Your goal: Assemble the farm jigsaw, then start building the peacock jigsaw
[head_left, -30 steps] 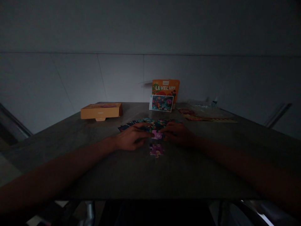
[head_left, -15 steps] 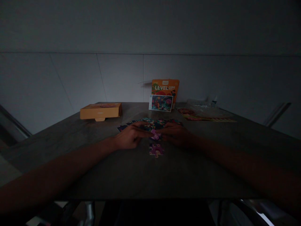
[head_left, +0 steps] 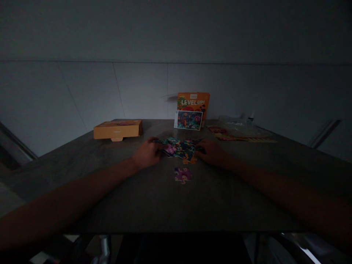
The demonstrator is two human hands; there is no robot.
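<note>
A heap of colourful jigsaw puzzle pieces (head_left: 180, 146) lies on the grey table between my two hands. My left hand (head_left: 147, 153) is closed at the heap's left edge, with its thumb by a purple puzzle piece (head_left: 170, 148). At the opposite edge, my right hand (head_left: 211, 152) has its fingers curled against the pieces. An orange puzzle piece (head_left: 189, 160) pokes out at the front, near the right fingertips. Closer to me, apart from the heap, lies another purple puzzle piece (head_left: 183, 175). Dim light hides some of the finger detail.
A yellow-orange box (head_left: 118, 130) rests at the back left. An orange "LEVEL UP!" box (head_left: 194, 101) stands at the back, with a picture card (head_left: 189, 121) leaning in front of it. Toward the right are a flat printed sheet (head_left: 244, 138) and clear plastic (head_left: 233, 124).
My hands have moved apart to the sides of the heap, leaving the purple piece they were at. Pieces that fanned out at the left are now drawn in. An orange piece shows in front.
</note>
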